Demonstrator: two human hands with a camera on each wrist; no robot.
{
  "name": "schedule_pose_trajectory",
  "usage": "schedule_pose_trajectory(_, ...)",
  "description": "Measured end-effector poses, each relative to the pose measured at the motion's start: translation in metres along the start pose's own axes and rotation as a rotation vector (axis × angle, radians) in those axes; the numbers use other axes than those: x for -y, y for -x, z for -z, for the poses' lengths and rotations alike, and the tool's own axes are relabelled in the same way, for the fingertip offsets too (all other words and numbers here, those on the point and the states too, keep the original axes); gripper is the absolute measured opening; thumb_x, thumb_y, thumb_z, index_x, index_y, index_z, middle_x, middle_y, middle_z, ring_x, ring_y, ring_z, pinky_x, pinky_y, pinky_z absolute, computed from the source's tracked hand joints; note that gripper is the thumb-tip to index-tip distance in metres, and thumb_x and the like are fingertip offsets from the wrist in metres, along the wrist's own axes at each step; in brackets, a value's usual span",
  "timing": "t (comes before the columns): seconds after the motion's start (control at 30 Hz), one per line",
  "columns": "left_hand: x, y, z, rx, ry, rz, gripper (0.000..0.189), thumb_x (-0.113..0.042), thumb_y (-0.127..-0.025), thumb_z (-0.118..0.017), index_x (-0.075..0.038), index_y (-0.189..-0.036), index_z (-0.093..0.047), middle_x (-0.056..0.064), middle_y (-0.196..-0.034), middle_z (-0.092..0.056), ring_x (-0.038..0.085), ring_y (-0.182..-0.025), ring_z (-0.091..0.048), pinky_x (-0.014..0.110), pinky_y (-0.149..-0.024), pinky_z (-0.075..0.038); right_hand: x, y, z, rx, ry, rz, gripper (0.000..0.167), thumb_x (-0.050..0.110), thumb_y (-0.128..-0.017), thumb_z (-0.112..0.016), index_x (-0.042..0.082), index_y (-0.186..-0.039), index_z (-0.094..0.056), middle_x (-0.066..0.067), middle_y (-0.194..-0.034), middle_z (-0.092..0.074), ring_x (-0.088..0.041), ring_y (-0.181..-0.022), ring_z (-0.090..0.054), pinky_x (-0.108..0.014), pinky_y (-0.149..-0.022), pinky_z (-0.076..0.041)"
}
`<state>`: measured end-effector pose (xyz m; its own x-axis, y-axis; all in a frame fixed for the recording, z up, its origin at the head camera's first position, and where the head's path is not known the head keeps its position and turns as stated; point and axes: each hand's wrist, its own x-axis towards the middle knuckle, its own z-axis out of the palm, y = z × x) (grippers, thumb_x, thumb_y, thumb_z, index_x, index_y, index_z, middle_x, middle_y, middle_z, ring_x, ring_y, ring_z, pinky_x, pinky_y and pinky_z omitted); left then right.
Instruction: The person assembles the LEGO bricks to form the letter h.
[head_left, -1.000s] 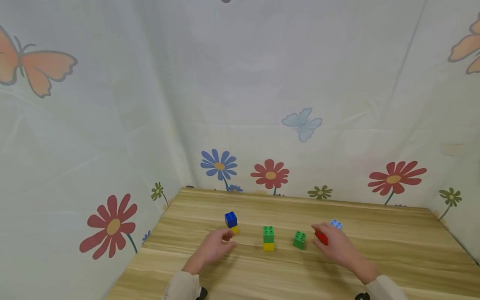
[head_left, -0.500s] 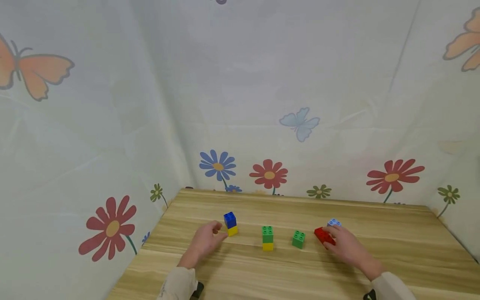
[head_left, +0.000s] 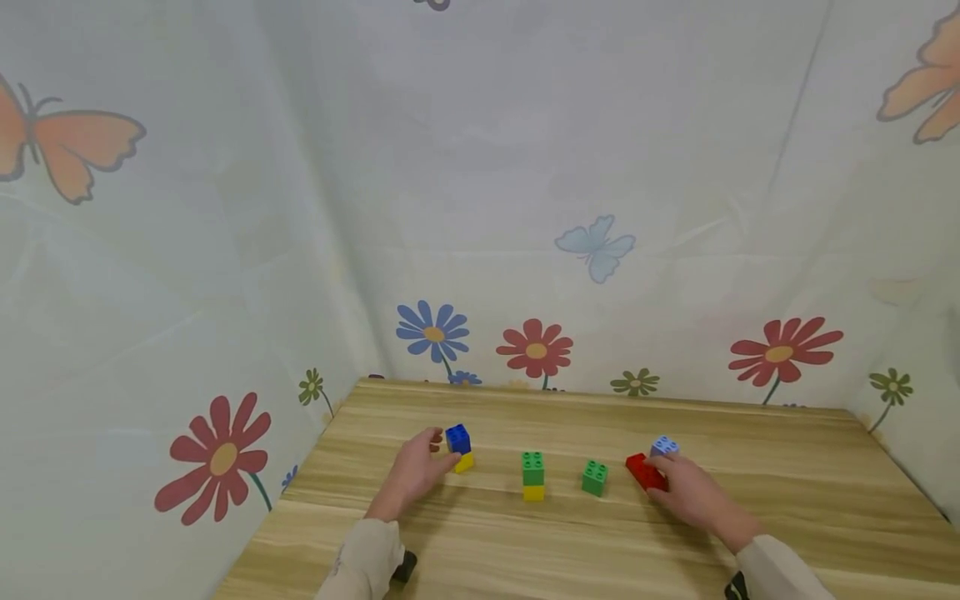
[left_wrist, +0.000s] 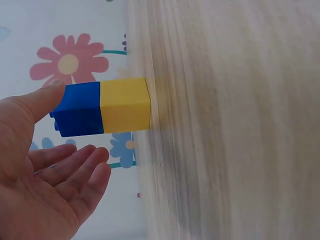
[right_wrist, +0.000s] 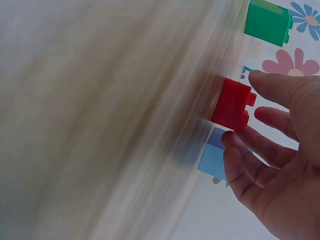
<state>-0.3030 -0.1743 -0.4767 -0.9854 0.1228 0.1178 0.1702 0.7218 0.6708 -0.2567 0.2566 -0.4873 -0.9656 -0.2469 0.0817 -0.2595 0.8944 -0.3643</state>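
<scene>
A dark blue brick sits on a yellow brick, making an upright stack at the left of the table. My left hand is at the stack's left side, its thumb tip overlapping the blue brick in the left wrist view and its other fingers loosely spread. At the right, a flat-lying red brick is beside a light blue brick. Close by them is my right hand; in the right wrist view its fingers are relaxed, with fingertips at the red brick and partly covering the light blue one.
Between the hands stand a green brick on a yellow brick and a single green brick. The wooden table meets a flower-printed cloth backdrop at its back and sides.
My left hand has shifted left and back from in front of the blue-and-yellow stack to its left side. The right hand has drawn rightward off the red brick, uncovering more of it.
</scene>
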Motion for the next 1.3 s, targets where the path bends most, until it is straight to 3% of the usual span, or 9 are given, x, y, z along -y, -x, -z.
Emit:
schedule_pose_trajectory(0.37, -0.005, -0.009, -0.006, 0.050, 0.040, -0.031, 0.047, -0.026, -0.087, -0.069, -0.005, -0.125, -0.051, 0.016, -0.117, -0.058, 0.031, -0.106, -0.057, 0.046, -0.087, -0.047, -0.005, -0.001, -0.005, 0.006, -0.011, 0.018, 0.042, 0.016, -0.080, -0.075, -0.001, -0.116, -0.061, -0.017, -0.110, -0.062, -0.029, -0.095, -0.059, -0.051, -0.082, -0.048)
schedule_pose_trajectory(0.67, -0.002, -0.011, -0.009, 0.051, 0.023, -0.064, 0.045, -0.024, -0.087, -0.070, -0.005, -0.123, -0.051, 0.016, -0.113, -0.060, 0.029, -0.102, -0.058, 0.045, -0.084, -0.048, -0.007, -0.003, -0.008, 0.011, -0.049, 0.038, 0.041, 0.015, -0.080, -0.075, 0.000, -0.116, -0.061, -0.018, -0.112, -0.061, -0.030, -0.097, -0.058, -0.051, -0.082, -0.047)
schedule_pose_trajectory(1.07, 0.000, -0.015, -0.011, 0.049, 0.019, -0.057, 0.042, -0.020, -0.087, -0.070, -0.007, -0.121, -0.051, 0.015, -0.109, -0.061, 0.028, -0.099, -0.058, 0.046, -0.085, -0.047, -0.009, -0.005, -0.005, 0.035, -0.121, 0.028, 0.042, 0.015, -0.081, -0.075, 0.002, -0.118, -0.060, -0.016, -0.113, -0.061, -0.029, -0.098, -0.058, -0.050, -0.081, -0.048)
schedule_pose_trajectory(1.3, 0.000, -0.013, -0.011, 0.070, 0.011, -0.094, 0.038, -0.019, -0.088, -0.069, -0.007, -0.119, -0.051, 0.015, -0.108, -0.062, 0.028, -0.097, -0.059, 0.045, -0.083, -0.048, -0.009, -0.006, -0.004, 0.038, -0.129, 0.022, 0.042, 0.011, -0.080, -0.075, 0.002, -0.118, -0.060, -0.014, -0.112, -0.062, -0.028, -0.097, -0.058, -0.050, -0.081, -0.048)
